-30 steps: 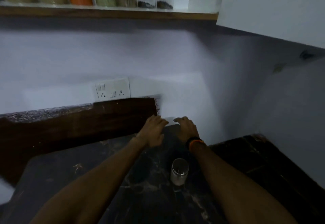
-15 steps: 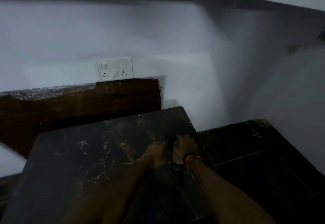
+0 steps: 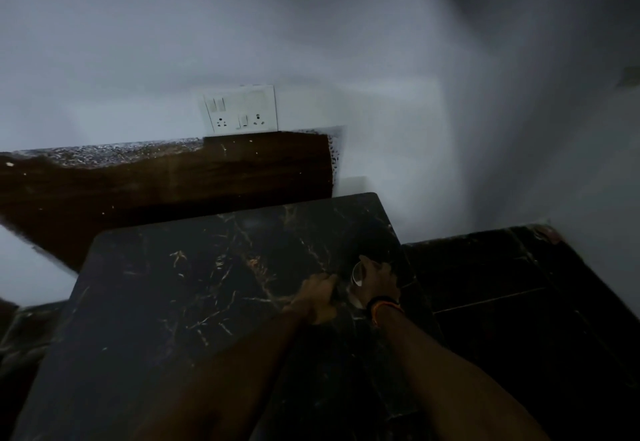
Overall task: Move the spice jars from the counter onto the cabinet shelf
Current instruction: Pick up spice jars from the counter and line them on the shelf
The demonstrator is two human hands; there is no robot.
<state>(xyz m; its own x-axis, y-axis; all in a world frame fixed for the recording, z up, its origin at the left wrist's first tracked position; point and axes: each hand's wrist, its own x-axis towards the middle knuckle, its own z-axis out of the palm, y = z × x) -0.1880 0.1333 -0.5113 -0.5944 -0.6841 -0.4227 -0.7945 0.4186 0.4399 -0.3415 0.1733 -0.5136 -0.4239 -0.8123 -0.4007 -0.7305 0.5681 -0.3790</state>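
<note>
Both hands have drawn back from the counter's far edge since a second ago and closed in on the last jar, while the head camera has tipped down until the shelf dropped out of view.

Head view: a person's right hand curls around a small jar standing upright near the right edge of the dark counter. Fingers reach over the jar's far side and the thumb seems to press the near side; the hold looks closed on the jar, though dim light and blur hide the contact. The left hand, loosely curled, rests on the stone just left of the jar; whether it touches the glass or grips anything cannot be told. A dark and orange band circles the right wrist.

The jar lies straight ahead of the right palm, long axis vertical, so the right hand is the one placed to lift it. The shelf it must reach is out of frame, presumably above.

The jar shows a round, pale, shiny top, likely metal over clear glass, smooth and probably slippery. The counter is polished black stone with pale gold veins and a rounded far corner. Behind it runs a brown wood-grain panel under a white socket plate on a matte white wall.
</note>
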